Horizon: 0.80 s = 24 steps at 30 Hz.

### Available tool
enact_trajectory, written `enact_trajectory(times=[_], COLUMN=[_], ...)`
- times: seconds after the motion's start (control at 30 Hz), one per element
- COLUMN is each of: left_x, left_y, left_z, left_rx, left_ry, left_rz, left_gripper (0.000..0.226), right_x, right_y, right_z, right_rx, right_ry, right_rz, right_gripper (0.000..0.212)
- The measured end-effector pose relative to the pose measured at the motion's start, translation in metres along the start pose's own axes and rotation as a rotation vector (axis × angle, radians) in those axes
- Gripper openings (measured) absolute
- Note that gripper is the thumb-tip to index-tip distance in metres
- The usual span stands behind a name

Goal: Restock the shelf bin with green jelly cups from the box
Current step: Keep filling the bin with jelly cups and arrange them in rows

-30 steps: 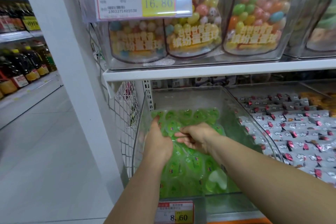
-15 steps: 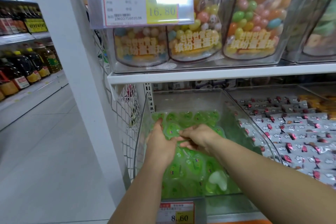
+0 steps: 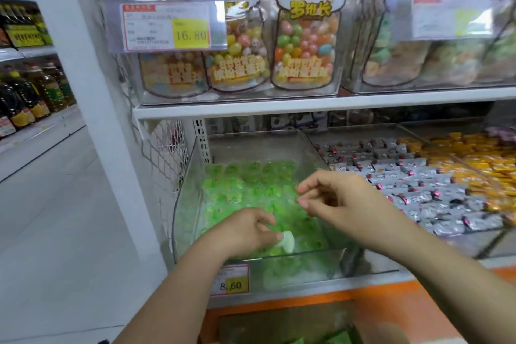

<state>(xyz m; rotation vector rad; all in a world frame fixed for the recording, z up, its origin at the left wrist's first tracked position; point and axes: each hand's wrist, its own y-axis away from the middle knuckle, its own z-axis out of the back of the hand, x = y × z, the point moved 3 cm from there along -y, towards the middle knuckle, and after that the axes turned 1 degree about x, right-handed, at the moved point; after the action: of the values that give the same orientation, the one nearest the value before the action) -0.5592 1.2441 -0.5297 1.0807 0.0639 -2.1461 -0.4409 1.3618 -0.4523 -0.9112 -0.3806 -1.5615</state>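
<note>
A clear plastic shelf bin [image 3: 192, 204] on the lower shelf holds several green jelly cups [image 3: 251, 184], packed lid-up. One pale cup [image 3: 288, 241] lies tipped near the bin's front wall. My left hand [image 3: 248, 229] is low inside the bin with its fingertips against that pale cup; blur hides whether it grips it. My right hand [image 3: 343, 201] hovers above the bin's right side, fingers loosely curled and apart, with nothing in it. The box [image 3: 279, 321] sits below the shelf at the bottom edge, with green packs [image 3: 337, 339] showing in it.
Bins of silver-wrapped candies [image 3: 413, 187] and yellow ones [image 3: 480, 159] stand to the right. The shelf above [image 3: 307, 105] carries jars of coloured candy. A white post [image 3: 92, 92] and a wire side panel [image 3: 164, 159] flank the left. A price tag [image 3: 231, 282] fronts the bin.
Both hands have come apart and pulled back from the cups in the middle of the bin. The left dropped to the pale cup at the front; the right rose to the right. The view tilted up.
</note>
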Motion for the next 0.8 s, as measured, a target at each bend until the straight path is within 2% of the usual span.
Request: enact_trajectory(times=[0.17,0.27,0.4,0.53,0.63,0.7,0.8], left_x=[-0.006,-0.01,-0.014,-0.011,-0.011,-0.016,-0.026], left_y=[0.0,-0.002,-0.007,-0.012,-0.01,-0.002,0.012], left_z=[-0.009,-0.01,-0.01,-0.012,-0.004,0.006,0.011], left_rx=[0.019,0.077,0.125,0.117,0.088,0.048,0.164], left_ry=[-0.11,-0.128,-0.311,-0.262,-0.042,0.271,0.758], left_rz=[0.026,-0.024,-0.128,-0.191,-0.212,-0.178,-0.097], left_gripper=[0.037,0.04,0.044,0.033,0.025,0.024,0.041], right_x=[-0.012,-0.022,-0.027,-0.027,-0.029,-0.027,-0.019], right_y=[0.009,0.008,0.003,0.0,0.0,0.001,0.004], right_z=[-0.008,-0.012,-0.014,-0.013,-0.009,-0.007,-0.01], right_rx=[-0.023,0.018,0.022,-0.001,-0.061,-0.078,-0.021], right_ry=[-0.025,-0.013,-0.034,-0.066,-0.063,-0.023,0.05], right_rz=[-0.01,-0.03,-0.031,-0.031,-0.016,0.015,0.101], right_gripper=[0.025,0.022,0.022,0.023,0.028,0.033,0.043])
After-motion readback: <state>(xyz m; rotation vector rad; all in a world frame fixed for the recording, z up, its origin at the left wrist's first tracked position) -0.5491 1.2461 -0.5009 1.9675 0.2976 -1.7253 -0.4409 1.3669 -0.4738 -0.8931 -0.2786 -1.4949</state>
